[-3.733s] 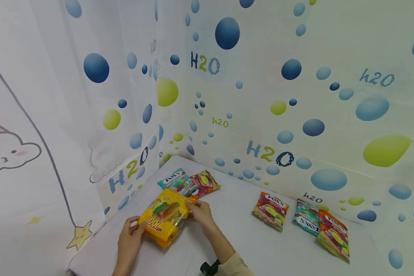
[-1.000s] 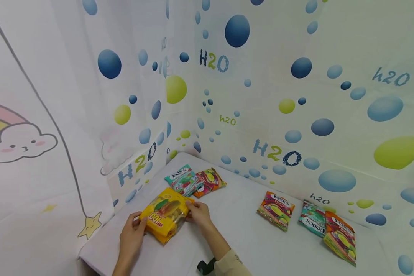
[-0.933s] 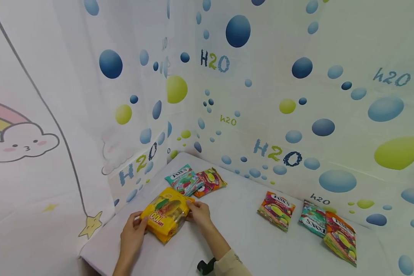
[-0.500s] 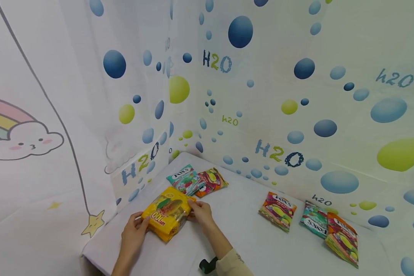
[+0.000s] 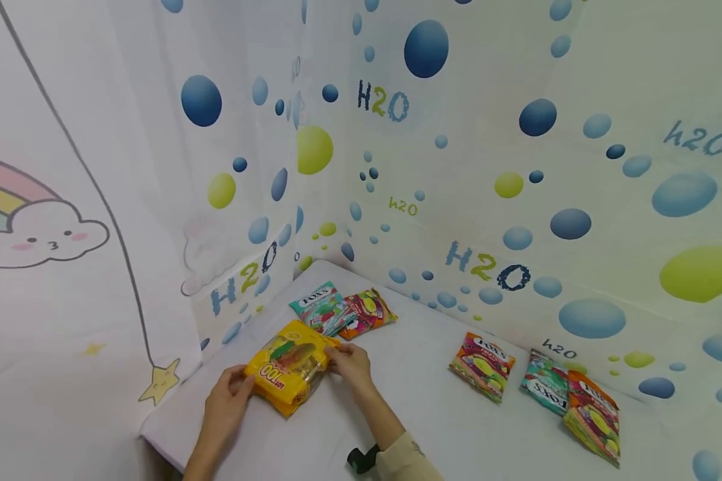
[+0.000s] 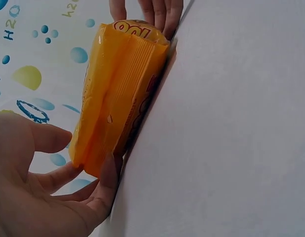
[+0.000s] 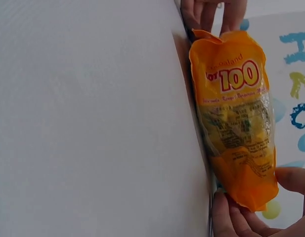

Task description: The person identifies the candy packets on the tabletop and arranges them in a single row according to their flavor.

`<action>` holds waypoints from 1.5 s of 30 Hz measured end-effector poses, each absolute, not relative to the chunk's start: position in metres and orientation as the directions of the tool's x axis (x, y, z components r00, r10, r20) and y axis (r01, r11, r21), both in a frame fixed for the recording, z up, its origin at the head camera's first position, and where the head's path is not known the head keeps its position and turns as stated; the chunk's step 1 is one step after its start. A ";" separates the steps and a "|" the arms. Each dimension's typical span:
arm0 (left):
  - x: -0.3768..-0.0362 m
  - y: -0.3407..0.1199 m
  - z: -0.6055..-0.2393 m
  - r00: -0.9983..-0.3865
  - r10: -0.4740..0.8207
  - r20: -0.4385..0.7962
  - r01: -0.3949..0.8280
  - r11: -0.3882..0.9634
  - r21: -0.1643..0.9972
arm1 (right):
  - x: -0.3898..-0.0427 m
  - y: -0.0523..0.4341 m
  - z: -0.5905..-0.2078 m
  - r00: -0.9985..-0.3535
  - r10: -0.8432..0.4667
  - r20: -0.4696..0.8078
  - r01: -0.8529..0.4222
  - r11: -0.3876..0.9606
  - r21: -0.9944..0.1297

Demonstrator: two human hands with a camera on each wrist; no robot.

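A yellow bag of LOT 100 candy (image 5: 291,367) with a clear window lies on the table's left part. At its left end, my left hand (image 5: 225,404) grips it between the thumb and fingers. My right hand (image 5: 353,369) pinches the opposite end by its upper corner. In the left wrist view the bag's sealed side (image 6: 112,94) faces the camera, with fingers under its lower edge. Printed text and the window show on the bag's other side (image 7: 236,118) in the right wrist view, where the right thumb touches its edge.
Behind the yellow bag lie a teal FOX'S candy bag (image 5: 321,307) and an orange one (image 5: 370,312), overlapping. To the right are an orange FOX'S bag (image 5: 483,366), a teal one (image 5: 544,382) and another orange one (image 5: 594,417). A dark object (image 5: 361,461) is by the right sleeve.
The head view has turned slightly left, so the scene sits further right than several seconds ago. Both hands keep their hold on the yellow candy bag, which stays in about the same spot.
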State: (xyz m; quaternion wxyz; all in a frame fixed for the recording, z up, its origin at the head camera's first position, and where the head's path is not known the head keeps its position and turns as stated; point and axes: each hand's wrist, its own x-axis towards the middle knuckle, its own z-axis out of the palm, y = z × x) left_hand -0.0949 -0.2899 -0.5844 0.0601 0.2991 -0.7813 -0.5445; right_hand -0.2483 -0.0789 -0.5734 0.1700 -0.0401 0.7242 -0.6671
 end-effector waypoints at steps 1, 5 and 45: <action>-0.095 -0.291 -0.584 -0.814 -0.532 -0.232 -0.407 0.239 0.882 | -0.249 -0.078 -0.573 -0.942 -0.281 -0.184 0.159 0.108 -0.981; -0.093 -0.295 -0.581 -0.821 -0.533 -0.205 -0.396 0.273 0.877 | -0.253 -0.075 -0.572 -0.950 -0.260 -0.173 0.138 0.148 -0.979; -0.167 -0.323 -0.507 -0.955 -0.297 0.015 -0.179 0.615 0.768 | -0.312 -0.074 -0.535 -0.976 -0.101 0.192 -0.217 0.476 -0.852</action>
